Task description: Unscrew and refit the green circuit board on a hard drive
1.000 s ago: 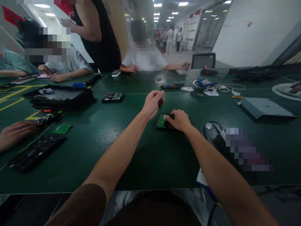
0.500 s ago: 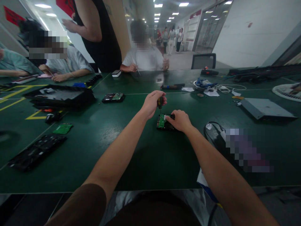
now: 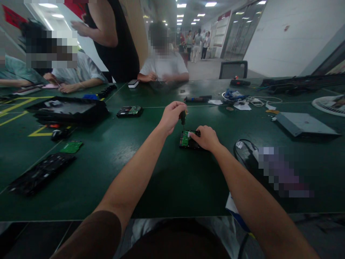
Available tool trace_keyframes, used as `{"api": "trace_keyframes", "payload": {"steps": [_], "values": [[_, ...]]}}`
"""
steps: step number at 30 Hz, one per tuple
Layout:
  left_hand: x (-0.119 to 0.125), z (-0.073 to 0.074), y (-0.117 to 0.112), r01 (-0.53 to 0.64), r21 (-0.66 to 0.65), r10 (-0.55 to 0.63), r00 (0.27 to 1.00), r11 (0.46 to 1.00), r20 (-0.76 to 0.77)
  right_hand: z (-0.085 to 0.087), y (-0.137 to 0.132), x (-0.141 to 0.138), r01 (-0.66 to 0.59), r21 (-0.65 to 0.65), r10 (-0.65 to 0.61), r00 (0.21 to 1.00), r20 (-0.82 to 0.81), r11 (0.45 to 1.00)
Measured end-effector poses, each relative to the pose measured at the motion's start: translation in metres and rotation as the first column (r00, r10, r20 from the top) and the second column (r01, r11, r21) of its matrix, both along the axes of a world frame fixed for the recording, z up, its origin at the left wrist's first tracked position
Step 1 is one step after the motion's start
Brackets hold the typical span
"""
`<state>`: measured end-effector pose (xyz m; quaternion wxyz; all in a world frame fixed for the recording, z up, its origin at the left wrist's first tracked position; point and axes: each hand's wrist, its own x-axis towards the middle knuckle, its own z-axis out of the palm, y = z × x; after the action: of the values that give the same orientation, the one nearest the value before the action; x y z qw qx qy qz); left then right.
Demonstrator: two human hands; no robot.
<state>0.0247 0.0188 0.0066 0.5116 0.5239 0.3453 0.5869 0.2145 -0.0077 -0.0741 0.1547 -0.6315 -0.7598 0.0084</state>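
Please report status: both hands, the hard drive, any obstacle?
Left hand grips screwdriver, pointing down at hard drive. Right hand holds drive, green board up. Right thumb close to screwdriver.

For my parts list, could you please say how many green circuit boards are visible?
3: one board under the screwdriver, one at left, one farther back between them; more may be hidden.

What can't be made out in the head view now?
Head view:
Screwdriver tip: too small to tell if seated in a screw.
Screwdriver handle: partly hidden by the left hand.
Hard drive, right side: partly covered by the right hand.
Round white slatted item: cut off by the right edge.
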Motion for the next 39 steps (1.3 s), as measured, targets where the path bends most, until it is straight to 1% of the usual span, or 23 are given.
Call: {"api": "trace_keyframes", "payload": {"steps": [4, 6, 8, 12, 14, 16, 20, 22, 23, 26, 27, 28, 32, 35, 37, 39], "values": [[0.003, -0.001, -0.002, 0.107, -0.029, -0.103, 0.989, 0.994, 0.102, -0.003, 0.001, 0.000, 0.001, 0.017, -0.001, 1.000, 0.007, 1.000], [0.006, -0.003, -0.002, 0.133, -0.054, -0.126, 0.984, 0.990, 0.129, -0.003, 0.001, 0.000, 0.001, 0.022, -0.001, 1.000, 0.006, 1.000], [0.007, -0.005, -0.001, 0.110, -0.055, -0.105, 0.990, 0.992, 0.093, -0.002, 0.001, 0.000, -0.001, 0.020, 0.001, 1.000, 0.002, 1.000], [0.005, -0.007, 0.004, -0.049, 0.046, 0.053, 0.995, 0.998, -0.089, 0.000, 0.000, 0.000, -0.005, 0.005, 0.005, 1.000, -0.002, 1.000], [0.004, -0.007, 0.004, -0.076, 0.060, 0.082, 0.990, 0.995, -0.114, 0.001, 0.000, 0.000, -0.008, 0.003, 0.008, 1.000, -0.001, 1.000], [0.003, -0.005, 0.003, -0.053, 0.034, 0.055, 0.995, 0.998, -0.079, 0.001, 0.000, 0.000, -0.006, 0.006, 0.006, 1.000, 0.000, 1.000], [0.005, -0.004, 0.000, 0.061, -0.007, -0.060, 0.998, 0.998, 0.014, 0.001, -0.001, 0.000, 0.001, 0.011, -0.001, 1.000, 0.000, 1.000], [0.006, -0.005, 0.000, 0.098, -0.007, -0.097, 0.995, 0.995, 0.028, 0.001, -0.001, 0.000, 0.003, 0.009, -0.003, 1.000, 0.003, 1.000], [0.006, -0.005, 0.001, 0.085, 0.004, -0.085, 0.996, 0.996, 0.013, 0.001, -0.001, 0.000, 0.004, 0.008, -0.004, 1.000, 0.004, 1.000], [0.005, -0.006, 0.003, -0.039, 0.080, 0.046, 0.996, 0.996, -0.082, 0.002, -0.001, 0.000, 0.004, 0.006, -0.004, 1.000, 0.003, 1.000], [0.004, -0.006, 0.003, -0.062, 0.094, 0.071, 0.993, 0.994, -0.097, 0.002, -0.002, 0.000, 0.005, 0.005, -0.005, 1.000, 0.002, 1.000], [0.003, -0.005, 0.004, -0.062, 0.088, 0.070, 0.993, 0.994, -0.095, 0.002, -0.002, 0.000, 0.006, 0.004, -0.006, 1.000, 0.000, 1.000], [0.004, -0.004, 0.002, 0.044, -0.022, -0.044, 0.999, 0.999, 0.013, 0.005, -0.005, 0.000, 0.010, -0.005, -0.010, 1.000, -0.007, 1.000], [0.007, -0.004, 0.000, 0.074, -0.039, -0.073, 0.997, 0.996, 0.037, 0.007, -0.006, 0.000, 0.010, -0.023, -0.011, 1.000, -0.013, 1.000], [0.008, -0.004, -0.001, 0.038, -0.006, -0.038, 0.999, 0.999, -0.004, 0.008, -0.006, 0.000, 0.010, -0.034, -0.010, 1.000, -0.017, 0.999], [0.007, -0.005, -0.001, -0.035, 0.038, 0.037, 0.997, 0.999, -0.065, 0.008, -0.006, 0.000, 0.009, -0.039, -0.010, 1.000, -0.024, 0.999]]}}
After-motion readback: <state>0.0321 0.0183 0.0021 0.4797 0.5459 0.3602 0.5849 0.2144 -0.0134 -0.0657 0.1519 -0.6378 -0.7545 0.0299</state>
